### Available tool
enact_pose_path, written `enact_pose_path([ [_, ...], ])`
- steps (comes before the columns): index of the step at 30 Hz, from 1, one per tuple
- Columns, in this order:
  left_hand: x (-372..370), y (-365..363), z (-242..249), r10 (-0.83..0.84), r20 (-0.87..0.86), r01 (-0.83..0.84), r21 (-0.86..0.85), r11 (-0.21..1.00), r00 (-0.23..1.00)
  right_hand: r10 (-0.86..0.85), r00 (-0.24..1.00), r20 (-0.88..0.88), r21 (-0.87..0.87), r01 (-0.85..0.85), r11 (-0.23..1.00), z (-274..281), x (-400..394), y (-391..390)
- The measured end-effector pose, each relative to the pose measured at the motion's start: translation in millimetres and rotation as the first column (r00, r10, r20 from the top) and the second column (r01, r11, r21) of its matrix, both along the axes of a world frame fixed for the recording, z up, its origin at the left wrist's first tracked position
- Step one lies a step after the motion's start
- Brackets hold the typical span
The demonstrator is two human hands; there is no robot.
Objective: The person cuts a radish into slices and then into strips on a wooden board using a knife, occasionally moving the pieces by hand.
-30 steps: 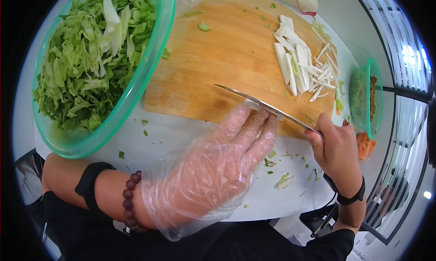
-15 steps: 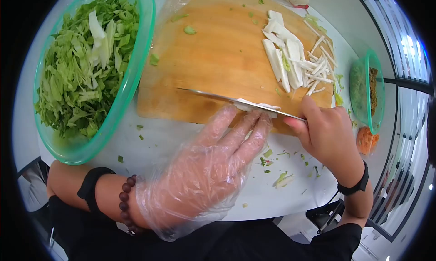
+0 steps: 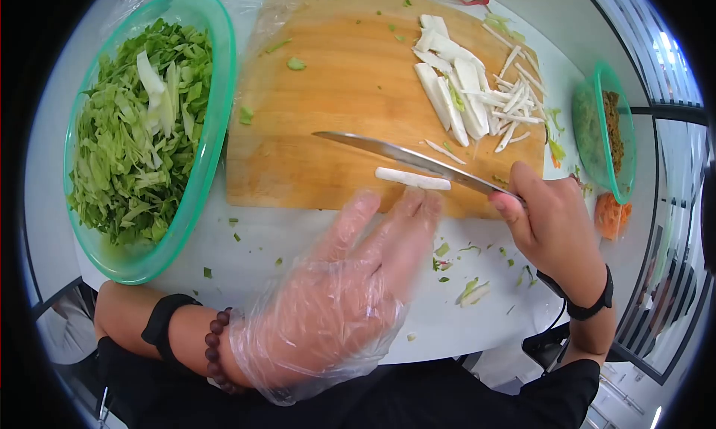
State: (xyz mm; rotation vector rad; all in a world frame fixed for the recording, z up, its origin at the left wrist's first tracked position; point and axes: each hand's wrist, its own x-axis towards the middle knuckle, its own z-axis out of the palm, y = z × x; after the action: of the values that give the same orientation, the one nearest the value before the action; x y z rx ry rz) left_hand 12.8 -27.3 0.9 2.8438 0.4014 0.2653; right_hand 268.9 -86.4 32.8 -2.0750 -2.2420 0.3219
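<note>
My right hand (image 3: pixel 548 220), bare, grips the handle of a kitchen knife (image 3: pixel 406 157), whose blade points left over the board. Just in front of the blade lies a short strip of white radish (image 3: pixel 412 178) near the board's front edge. My left hand (image 3: pixel 350 280), in a clear plastic glove, has its fingers stretched out, fingertips right at that strip. A thin cut sliver (image 3: pixel 445 152) rests beyond the blade. Flat radish slices (image 3: pixel 451 78) and a heap of thin sticks (image 3: pixel 518 104) sit at the right of the wooden cutting board (image 3: pixel 335 78).
A green plastic basin (image 3: pixel 224 71) of chopped leafy greens (image 3: pixel 142 153) stands at the left. On the right are a smaller green container (image 3: pixel 603 130) with brown contents and something orange (image 3: pixel 611 216). Green scraps (image 3: pixel 471 293) litter the white table (image 3: pixel 425 332).
The knife has lifted off the radish piece and moved right and away from my left fingers. A thin sliver now lies apart on the board. My left fingers have drawn back slightly.
</note>
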Motion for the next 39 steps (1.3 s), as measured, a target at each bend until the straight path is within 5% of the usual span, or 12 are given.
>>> enact_pose_path([
  [10, 2, -8, -30, 0.085, 0.144, -0.097, 0.083, 0.992, 0.986, 0.03, 0.999, 0.014, -0.001, -0.03, 1.0, -4, 0, -5],
  [14, 2, -2, -8, 0.044, 0.009, -0.044, 0.045, 0.998, 0.999, 0.06, 0.994, 0.094, -0.005, -0.06, 0.998, -2, -1, -5],
  [16, 3, -4, -29, 0.072, 0.125, -0.088, 0.126, 0.988, 0.99, 0.046, 0.992, 0.116, -0.012, -0.045, 0.999, -2, -4, -6],
  [19, 3, -4, -39, 0.071, 0.199, -0.101, 0.143, 0.985, 0.977, -0.022, 0.987, 0.162, -0.193, 0.053, 0.98, 9, -11, -4],
  [22, 3, -1, -43, 0.055, 0.224, -0.087, 0.137, 0.987, 0.973, 0.066, 0.986, 0.152, -0.066, -0.057, 0.996, 2, -7, -2],
  [26, 2, 7, -5, 0.015, 0.004, -0.015, 0.002, 1.0, 1.0, 0.133, 0.986, 0.105, -0.042, -0.129, 0.991, -2, -1, 5],
  [39, 3, 0, -15, 0.064, 0.022, -0.065, 0.062, 0.996, 0.998, 0.017, 1.0, 0.003, 0.019, -0.017, 1.0, -4, -7, 17],
])
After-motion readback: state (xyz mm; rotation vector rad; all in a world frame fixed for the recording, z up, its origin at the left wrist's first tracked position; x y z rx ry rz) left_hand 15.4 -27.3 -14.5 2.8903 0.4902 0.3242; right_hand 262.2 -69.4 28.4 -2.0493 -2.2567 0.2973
